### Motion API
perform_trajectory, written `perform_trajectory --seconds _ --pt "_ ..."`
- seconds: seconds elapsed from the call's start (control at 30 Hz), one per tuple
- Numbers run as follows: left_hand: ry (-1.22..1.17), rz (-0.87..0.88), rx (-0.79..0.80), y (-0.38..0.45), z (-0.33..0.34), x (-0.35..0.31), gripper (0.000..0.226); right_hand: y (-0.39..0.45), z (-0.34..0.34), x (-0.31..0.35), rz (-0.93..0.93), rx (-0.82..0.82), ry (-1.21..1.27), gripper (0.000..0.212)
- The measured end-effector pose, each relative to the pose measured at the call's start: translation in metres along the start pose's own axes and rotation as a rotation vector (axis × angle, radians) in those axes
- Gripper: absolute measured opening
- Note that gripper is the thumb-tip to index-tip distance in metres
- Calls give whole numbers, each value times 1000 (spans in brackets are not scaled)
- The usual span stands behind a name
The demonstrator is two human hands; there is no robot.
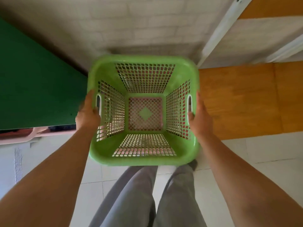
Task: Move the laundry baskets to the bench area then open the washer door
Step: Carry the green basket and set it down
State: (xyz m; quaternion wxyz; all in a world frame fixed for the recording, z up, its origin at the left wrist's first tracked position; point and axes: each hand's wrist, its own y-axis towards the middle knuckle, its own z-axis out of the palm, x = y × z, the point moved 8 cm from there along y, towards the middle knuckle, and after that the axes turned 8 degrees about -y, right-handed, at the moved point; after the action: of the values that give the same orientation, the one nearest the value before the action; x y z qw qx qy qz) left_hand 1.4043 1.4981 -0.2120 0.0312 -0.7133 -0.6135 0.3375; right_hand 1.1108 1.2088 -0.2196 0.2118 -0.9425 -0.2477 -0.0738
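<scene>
An empty green plastic laundry basket (105,76) with latticed walls fills the middle of the head view, seen from straight above. My left hand (87,113) grips its left handle slot, and my right hand (199,115) grips the right one. Pink shows through the lattice of its floor and walls, perhaps another basket under it; I cannot tell. The washer is out of view.
A dark green surface (32,86) lies close on the left, with a pink rim (24,136) below its edge. A wooden bench top (242,102) lies on the right under a white frame (218,33). A white brick wall is ahead; my legs stand on white floor tiles.
</scene>
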Motion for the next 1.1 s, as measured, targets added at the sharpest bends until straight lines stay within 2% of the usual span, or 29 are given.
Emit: perform_trajectory --seconds 0.13,0.2,0.3,0.37,0.5,0.57,0.67,0.8,1.1 --pt "121 -16 144 25 40 20 90 4 37 -9 76 112 -57 84" --pt "161 5 239 33 58 26 88 0 56 -11 95 200 -91 86" --pt "235 25 318 34 69 24 84 -12 68 -9 59 257 -125 76" --pt "254 18 341 23 70 20 82 -21 68 -9 26 257 -150 73" --pt "357 201 291 -11 66 -1 84 -43 51 -9 -74 230 -213 65" --pt "400 251 300 -32 69 -15 78 -55 38 -13 -94 242 -231 63" --pt "422 281 327 -69 76 -45 67 -76 12 -31 -99 242 -233 62" --pt "428 356 338 -115 86 -98 65 -104 -32 -73 -52 202 -204 59" --pt "505 762 401 -265 140 -263 56 -190 -152 -233 149 1 -126 59"
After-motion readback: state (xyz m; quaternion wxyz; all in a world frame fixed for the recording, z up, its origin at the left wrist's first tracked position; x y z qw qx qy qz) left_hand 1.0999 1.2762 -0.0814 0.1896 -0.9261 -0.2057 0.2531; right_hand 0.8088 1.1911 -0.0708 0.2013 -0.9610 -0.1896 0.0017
